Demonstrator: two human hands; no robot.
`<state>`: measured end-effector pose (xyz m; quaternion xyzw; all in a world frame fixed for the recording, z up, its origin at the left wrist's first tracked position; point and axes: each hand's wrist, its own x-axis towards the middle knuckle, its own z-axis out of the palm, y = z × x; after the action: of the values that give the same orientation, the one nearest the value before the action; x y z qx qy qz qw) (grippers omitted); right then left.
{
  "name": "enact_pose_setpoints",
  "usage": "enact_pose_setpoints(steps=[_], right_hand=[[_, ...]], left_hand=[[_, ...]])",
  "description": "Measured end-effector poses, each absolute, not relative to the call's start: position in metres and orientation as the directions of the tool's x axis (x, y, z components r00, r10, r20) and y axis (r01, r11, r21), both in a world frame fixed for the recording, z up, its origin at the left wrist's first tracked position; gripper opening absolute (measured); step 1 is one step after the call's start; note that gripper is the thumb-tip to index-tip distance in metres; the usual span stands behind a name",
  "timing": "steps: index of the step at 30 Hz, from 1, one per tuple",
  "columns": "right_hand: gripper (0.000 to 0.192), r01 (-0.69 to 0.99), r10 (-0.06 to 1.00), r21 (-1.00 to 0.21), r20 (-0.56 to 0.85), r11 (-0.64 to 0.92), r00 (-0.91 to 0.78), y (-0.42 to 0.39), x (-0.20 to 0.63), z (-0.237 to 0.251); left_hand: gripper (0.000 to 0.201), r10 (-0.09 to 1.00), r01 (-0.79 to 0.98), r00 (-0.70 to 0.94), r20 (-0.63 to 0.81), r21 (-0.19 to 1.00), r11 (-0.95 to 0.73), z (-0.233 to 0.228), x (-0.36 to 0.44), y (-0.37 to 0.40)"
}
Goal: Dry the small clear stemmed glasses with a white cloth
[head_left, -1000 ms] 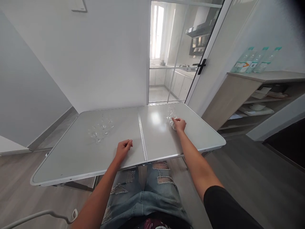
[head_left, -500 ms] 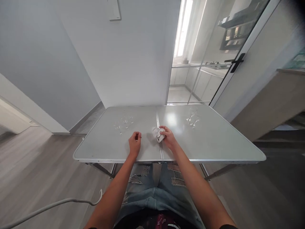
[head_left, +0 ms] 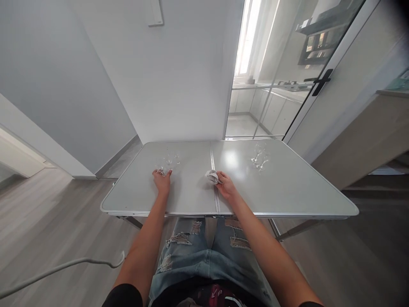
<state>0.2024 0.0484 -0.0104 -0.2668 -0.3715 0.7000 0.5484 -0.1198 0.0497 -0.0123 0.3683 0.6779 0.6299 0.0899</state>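
Right hand grips white cloth; left hand at a glass, nine o'clock on the tabletop, grip unclear!

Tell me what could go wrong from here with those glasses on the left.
The left hand is at the nearest of the left-side glasses; others stand close behind, so a nudge might knock them together or over. Being clear against a pale tabletop, their edges could also be misjudged.

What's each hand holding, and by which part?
The right hand holds a crumpled white cloth by its right side. The left hand is at a clear glass; whether it grips cannot be told.
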Motion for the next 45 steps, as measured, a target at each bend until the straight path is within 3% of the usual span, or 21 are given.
enact_pose_setpoints(steps=[4, 8, 14, 17, 21, 24, 29, 33, 38, 43, 45], right_hand=[[0.028, -0.592, 0.960, -0.792, 0.027, -0.149, -0.279, 0.048, 0.204, -0.009], [0.024, -0.620, 0.958, -0.763, 0.005, -0.181, -0.285, 0.048, 0.206, -0.011], [0.017, -0.653, 0.958, -0.732, 0.001, -0.195, -0.287, 0.049, 0.205, -0.010], [0.015, -0.664, 0.952, -0.715, -0.007, -0.219, -0.307, 0.050, 0.203, -0.008], [0.018, -0.650, 0.943, -0.720, -0.014, -0.241, -0.334, 0.049, 0.199, -0.008], [0.022, -0.611, 0.936, -0.756, -0.004, -0.234, -0.353, 0.046, 0.198, -0.006], [0.036, -0.605, 0.912, -0.757, 0.031, -0.246, -0.410, 0.038, 0.196, 0.002], [0.058, -0.559, 0.920, -0.819, 0.113, -0.128, -0.376, 0.033, 0.195, 0.007], [0.025, -0.585, 0.956, -0.810, 0.129, -0.053, -0.265, 0.038, 0.197, 0.006], [0.026, -0.661, 0.996, -0.749, 0.082, 0.033, -0.043, 0.041, 0.199, 0.007], [0.027, -0.692, 0.997, -0.722, 0.067, 0.028, -0.029, 0.039, 0.199, 0.010]], left_hand=[[0.020, 0.623, 0.458, -0.708, 0.331, 0.888, 0.049, -0.019, -0.124, 0.049], [0.005, 0.652, 0.499, -0.680, 0.335, 0.863, 0.077, -0.016, -0.130, 0.044], [0.013, 0.687, 0.428, -0.611, 0.393, 0.894, -0.131, -0.010, -0.108, 0.022], [0.023, 0.777, 0.436, -0.442, 0.449, 0.864, -0.252, -0.005, -0.066, 0.012], [0.029, 0.918, 0.303, -0.229, 0.324, 0.920, -0.249, 0.000, -0.003, 0.011], [0.045, 0.956, 0.255, -0.143, 0.258, 0.943, -0.216, 0.001, 0.024, 0.017], [0.043, 0.960, 0.166, -0.163, 0.230, 0.965, -0.203, 0.003, 0.028, 0.023], [0.040, 0.936, 0.184, -0.237, 0.260, 0.958, -0.220, 0.011, 0.019, 0.023], [0.039, 0.941, 0.193, -0.261, 0.216, 0.967, -0.169, 0.011, 0.009, 0.025], [0.045, 0.972, 0.124, -0.211, 0.100, 0.989, -0.075, 0.006, 0.011, 0.023], [0.048, 0.984, 0.077, -0.145, 0.103, 0.993, -0.092, 0.009, 0.017, 0.021]])
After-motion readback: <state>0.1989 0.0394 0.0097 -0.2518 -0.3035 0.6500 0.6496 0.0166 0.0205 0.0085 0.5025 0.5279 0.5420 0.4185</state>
